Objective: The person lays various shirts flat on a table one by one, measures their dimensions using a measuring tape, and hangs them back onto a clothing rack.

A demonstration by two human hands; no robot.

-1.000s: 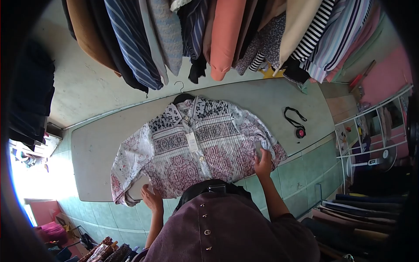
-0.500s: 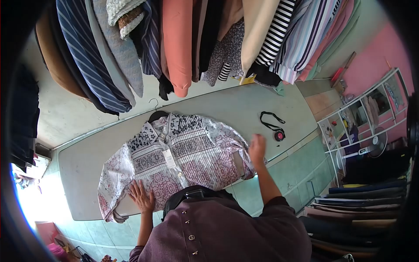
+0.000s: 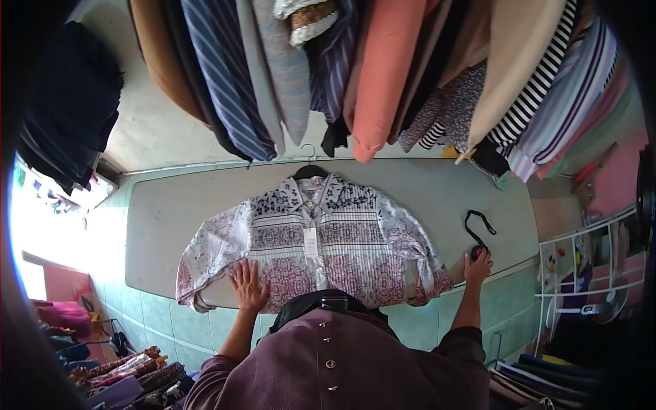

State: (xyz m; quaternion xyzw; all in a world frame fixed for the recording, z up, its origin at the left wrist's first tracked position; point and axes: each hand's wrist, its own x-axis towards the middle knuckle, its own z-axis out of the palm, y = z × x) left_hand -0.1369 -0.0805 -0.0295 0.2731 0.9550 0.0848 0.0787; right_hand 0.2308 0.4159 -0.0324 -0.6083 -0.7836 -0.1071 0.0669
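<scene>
Patterned shirt (image 3: 321,239) lies flat, front up, on the grey tabletop (image 3: 171,219): white ground with dark floral print at the collar, maroon paisley bands lower down, buttoned placket with a white tag (image 3: 311,241), black hanger (image 3: 309,167) still in the neck, sleeves folded in at the sides. Left hand (image 3: 248,287) is spread open, palm pressed flat on the lower left front of the shirt, gripping nothing. Right hand (image 3: 477,266) sits at the tabletop's near edge over a small red-and-black item (image 3: 476,254) with a black strap (image 3: 478,225); can't tell whether its fingers are closed on it.
</scene>
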